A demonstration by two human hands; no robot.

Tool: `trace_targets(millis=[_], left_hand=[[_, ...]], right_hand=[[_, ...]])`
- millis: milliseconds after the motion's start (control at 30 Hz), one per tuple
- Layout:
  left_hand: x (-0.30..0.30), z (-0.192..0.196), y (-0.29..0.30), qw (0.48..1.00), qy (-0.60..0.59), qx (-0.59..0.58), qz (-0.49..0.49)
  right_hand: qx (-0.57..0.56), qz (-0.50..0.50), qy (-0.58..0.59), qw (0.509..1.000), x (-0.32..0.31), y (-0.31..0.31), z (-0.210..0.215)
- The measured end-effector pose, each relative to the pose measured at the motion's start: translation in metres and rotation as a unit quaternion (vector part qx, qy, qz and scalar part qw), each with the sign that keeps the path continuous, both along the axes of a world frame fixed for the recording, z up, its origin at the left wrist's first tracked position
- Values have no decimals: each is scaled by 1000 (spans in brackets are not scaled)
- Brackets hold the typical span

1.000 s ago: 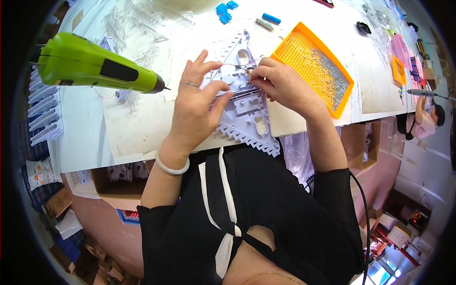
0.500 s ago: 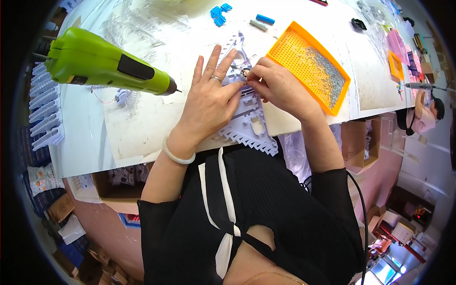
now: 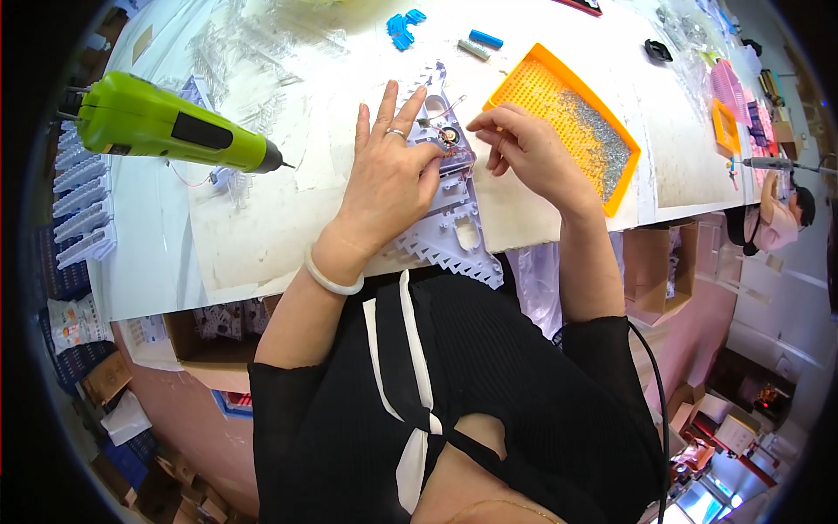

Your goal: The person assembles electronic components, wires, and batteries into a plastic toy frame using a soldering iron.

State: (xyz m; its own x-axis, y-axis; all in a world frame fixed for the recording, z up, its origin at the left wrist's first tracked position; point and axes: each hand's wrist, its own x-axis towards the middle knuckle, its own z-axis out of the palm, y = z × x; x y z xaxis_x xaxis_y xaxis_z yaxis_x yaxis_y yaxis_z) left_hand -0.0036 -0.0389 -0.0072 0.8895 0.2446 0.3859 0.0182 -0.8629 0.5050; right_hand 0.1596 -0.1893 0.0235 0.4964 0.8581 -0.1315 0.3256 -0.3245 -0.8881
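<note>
A white plastic part [image 3: 454, 229] with toothed edges lies on the white table [image 3: 262, 218] in front of me. My left hand [image 3: 388, 179], with a ring and a pale bangle at the wrist, lies flat on it, its thumb beside a small round piece [image 3: 449, 135] on the part. My right hand [image 3: 524, 148] hovers just right of the part with its fingertips pinched together near the orange tray; what they hold is too small to see.
An orange tray [image 3: 524, 94] of small metal screws sits to the right. A green electric screwdriver [image 3: 170, 129] hangs at the left. Blue pieces [image 3: 401, 19] lie at the far edge, white plastic parts [image 3: 83, 201] at the left. Another person [image 3: 781, 210] works at the far right.
My left hand has flattened over the white part. My right hand has come off the part and moved right toward the orange tray. The view has shifted slightly.
</note>
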Motion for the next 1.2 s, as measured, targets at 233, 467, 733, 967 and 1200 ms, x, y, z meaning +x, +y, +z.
trace_targets(millis=[233,467,733,967,1200], left_hand=[[4,-1,-1,1000,0,-6,8],[3,-4,-2,1000,14,-13,14],[-1,-2,2,1000,17,-25,7],[3,2,-2,999,39,-28,16],[9,5,-3,993,84,-43,72]], right_hand=[[24,90,-172,981,-3,3,-11],[35,126,-226,965,-1,11,-16],[51,145,-285,946,-1,12,-18],[79,130,-245,958,0,7,-26],[71,95,-214,969,-8,7,-25]])
